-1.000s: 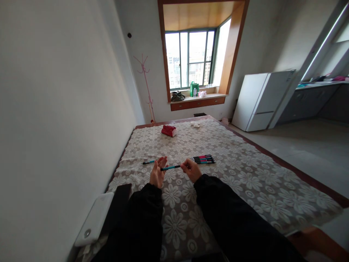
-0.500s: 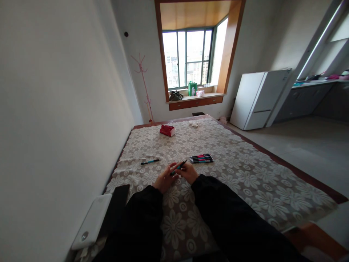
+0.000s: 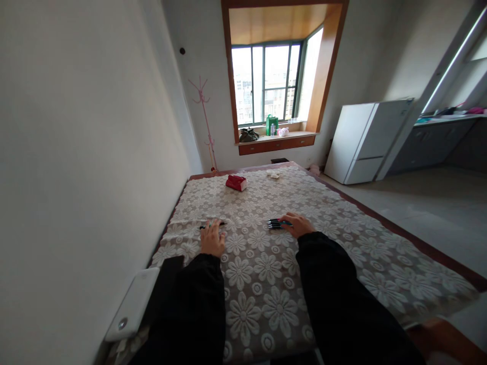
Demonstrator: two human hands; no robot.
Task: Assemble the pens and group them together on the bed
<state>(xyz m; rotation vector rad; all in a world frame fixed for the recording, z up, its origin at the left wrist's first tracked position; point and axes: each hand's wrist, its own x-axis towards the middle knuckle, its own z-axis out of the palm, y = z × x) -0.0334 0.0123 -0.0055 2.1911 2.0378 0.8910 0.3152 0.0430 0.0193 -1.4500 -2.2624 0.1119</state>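
1. Fingers of the left hand point(image 3: 212, 240) lying flat and close together over the lone pen point(image 3: 211, 224), covering its middle; whether pinching it or only resting on it, impossible to tell
2. Fingers of the right hand point(image 3: 299, 224) curling loosely onto the near end of the pen bundle point(image 3: 275, 223), touching it, not closing around it as far as can be seen
3. Lying to the left of the pen bundle and well apart from it, the lone pen showing only its dark tips on either side of the left hand
4. Resting on the floral tablecloth point(image 3: 266, 284), both sets of pens, nothing lifted off it
5. Judging progress: one pen sitting apart on the left, several waiting in the bundle, so the sorting looking early, most pens not yet dealt with
6. Sitting beyond the pen bundle toward the window, a red pouch point(image 3: 236, 182); lying nearer than the bundle and far to its left, a white power bank point(image 3: 131, 310)
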